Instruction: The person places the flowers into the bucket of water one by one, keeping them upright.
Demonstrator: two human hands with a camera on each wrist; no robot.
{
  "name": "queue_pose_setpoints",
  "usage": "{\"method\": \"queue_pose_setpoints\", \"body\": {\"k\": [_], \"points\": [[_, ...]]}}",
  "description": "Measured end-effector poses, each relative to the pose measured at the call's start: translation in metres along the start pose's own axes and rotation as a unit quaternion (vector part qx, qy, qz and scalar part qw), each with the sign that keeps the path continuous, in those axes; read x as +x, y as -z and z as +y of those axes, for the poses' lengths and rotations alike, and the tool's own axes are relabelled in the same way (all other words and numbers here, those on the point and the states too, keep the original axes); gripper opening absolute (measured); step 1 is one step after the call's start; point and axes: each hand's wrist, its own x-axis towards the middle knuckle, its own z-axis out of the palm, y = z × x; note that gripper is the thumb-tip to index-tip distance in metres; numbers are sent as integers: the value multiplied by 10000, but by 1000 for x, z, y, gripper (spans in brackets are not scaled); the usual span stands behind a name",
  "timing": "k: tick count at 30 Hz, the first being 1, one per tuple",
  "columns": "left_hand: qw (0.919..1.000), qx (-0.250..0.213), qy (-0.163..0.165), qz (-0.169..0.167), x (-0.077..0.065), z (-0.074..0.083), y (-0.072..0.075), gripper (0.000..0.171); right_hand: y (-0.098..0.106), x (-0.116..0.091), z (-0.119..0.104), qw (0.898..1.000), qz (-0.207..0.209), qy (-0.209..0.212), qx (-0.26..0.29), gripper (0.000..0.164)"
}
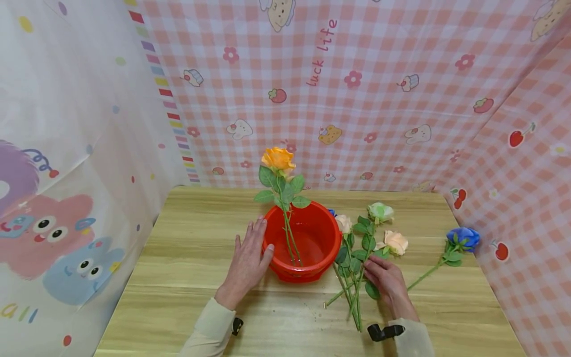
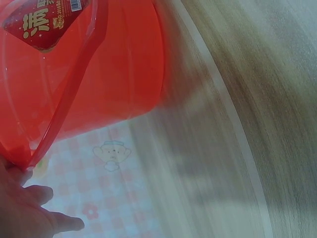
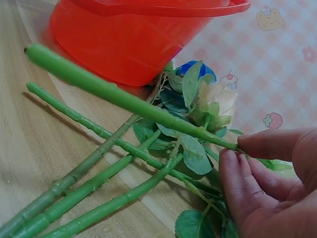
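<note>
A red plastic basin (image 1: 276,267) stands on the table, with an orange rose (image 1: 278,158) leaning in it. Two stems run down to the basin's floor. My left hand (image 1: 248,260) rests against the basin's left rim, fingers extended; in the left wrist view its fingertips (image 2: 37,194) are at the rim. Right of the basin, my right hand (image 1: 387,280) pinches a green rose stem (image 3: 124,99) between thumb and fingers. That stem is raised over several others lying crossed. Around it lie a pale green rose (image 1: 380,212), a peach rose (image 1: 396,243) and a cream rose (image 1: 343,223).
A blue rose (image 1: 464,239) lies apart at the table's right side. Another blue bloom (image 3: 195,69) shows beside the basin, partly hidden. The wooden table (image 1: 178,277) meets a pink checked cloth (image 1: 379,109) behind and at the right, and a white printed cloth (image 1: 102,124) at the left.
</note>
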Motion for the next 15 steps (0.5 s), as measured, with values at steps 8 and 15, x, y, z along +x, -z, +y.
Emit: {"method": "queue_pose_setpoints", "body": {"k": [8,15], "points": [[10000,13,5,-16,0,0,0,64,0,-3,-3,9999,121,-39,54,60],[10000,15,25,-23,0,0,0,64,1,-7,-9,9995,296,-122,9,60]]}}
